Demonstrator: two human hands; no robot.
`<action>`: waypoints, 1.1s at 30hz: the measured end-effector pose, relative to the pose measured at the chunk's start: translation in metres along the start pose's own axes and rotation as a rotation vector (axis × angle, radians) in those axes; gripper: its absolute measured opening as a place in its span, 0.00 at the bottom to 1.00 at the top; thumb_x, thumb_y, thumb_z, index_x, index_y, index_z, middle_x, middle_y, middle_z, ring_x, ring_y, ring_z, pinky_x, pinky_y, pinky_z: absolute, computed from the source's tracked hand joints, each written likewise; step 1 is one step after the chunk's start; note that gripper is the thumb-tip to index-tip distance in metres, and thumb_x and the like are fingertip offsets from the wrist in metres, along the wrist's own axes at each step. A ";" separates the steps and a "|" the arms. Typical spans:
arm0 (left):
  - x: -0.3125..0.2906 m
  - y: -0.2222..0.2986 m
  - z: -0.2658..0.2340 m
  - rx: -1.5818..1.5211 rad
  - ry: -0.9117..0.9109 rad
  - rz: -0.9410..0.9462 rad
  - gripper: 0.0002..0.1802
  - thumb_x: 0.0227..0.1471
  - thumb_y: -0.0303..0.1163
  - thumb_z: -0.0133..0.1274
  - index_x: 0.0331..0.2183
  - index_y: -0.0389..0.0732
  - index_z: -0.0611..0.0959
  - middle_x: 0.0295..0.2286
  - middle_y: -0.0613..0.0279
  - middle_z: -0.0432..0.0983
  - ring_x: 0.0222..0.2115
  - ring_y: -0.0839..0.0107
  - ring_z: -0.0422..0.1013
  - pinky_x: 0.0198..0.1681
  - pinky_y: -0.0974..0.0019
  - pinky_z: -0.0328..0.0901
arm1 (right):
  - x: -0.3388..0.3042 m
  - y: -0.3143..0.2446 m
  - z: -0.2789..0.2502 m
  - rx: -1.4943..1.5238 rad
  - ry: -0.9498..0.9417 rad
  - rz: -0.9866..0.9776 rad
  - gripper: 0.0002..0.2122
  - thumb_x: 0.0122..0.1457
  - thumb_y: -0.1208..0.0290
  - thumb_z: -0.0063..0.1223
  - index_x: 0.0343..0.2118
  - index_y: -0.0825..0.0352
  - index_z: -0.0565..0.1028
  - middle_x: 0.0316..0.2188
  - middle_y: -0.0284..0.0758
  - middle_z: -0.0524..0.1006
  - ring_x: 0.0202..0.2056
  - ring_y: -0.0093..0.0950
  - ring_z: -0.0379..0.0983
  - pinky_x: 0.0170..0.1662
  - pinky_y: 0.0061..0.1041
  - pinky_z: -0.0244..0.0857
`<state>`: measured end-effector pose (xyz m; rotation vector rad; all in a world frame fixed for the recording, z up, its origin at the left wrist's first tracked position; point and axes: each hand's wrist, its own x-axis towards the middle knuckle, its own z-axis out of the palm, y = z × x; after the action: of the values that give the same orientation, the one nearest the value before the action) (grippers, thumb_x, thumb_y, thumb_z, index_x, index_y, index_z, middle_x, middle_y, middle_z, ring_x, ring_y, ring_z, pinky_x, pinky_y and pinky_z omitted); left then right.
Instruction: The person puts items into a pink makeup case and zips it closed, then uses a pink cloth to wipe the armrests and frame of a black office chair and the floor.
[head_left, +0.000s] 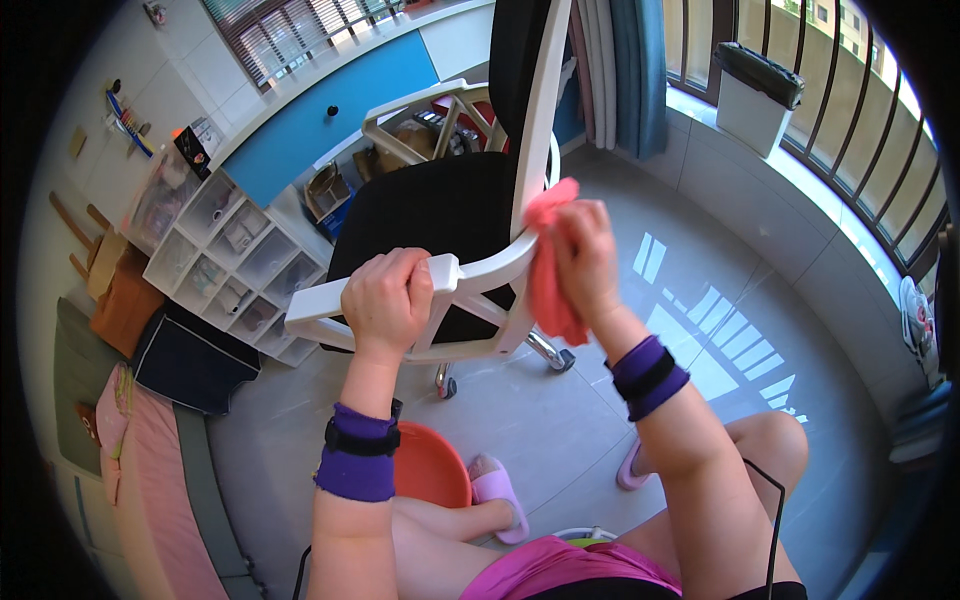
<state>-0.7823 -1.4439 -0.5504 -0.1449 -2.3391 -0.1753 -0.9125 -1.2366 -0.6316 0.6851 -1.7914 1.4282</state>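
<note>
A white-framed office chair with a black seat [430, 205] stands in front of me, turned sideways. My left hand [388, 300] is closed around the near armrest [320, 302]. In my right hand [588, 250] is a coral-pink cloth [548, 285], bunched and pressed against the chair frame where the armrest meets the backrest upright [537, 130]. Part of the cloth hangs below the fingers. Purple bands circle both my wrists.
An orange-red basin [432, 465] sits on the grey tiled floor by my foot in a pink slipper [498, 500]. Left stand clear plastic drawers [230, 260] and a pink-covered bed [160, 470]. Behind the chair is a blue-fronted desk [330, 115]. A white bin [752, 105] rests on the window ledge.
</note>
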 end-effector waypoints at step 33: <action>-0.007 -0.019 -0.006 -0.017 -0.005 0.021 0.12 0.54 0.35 0.46 0.27 0.42 0.83 0.25 0.59 0.78 0.27 0.54 0.73 0.30 0.55 0.67 | -0.004 -0.038 -0.016 -0.016 -0.104 -0.203 0.07 0.53 0.71 0.64 0.35 0.61 0.80 0.36 0.37 0.73 0.35 0.37 0.74 0.37 0.34 0.71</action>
<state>-0.7757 -1.4637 -0.5525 -0.1779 -2.3405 -0.1850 -0.8772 -1.2303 -0.6115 0.9191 -1.7543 1.2618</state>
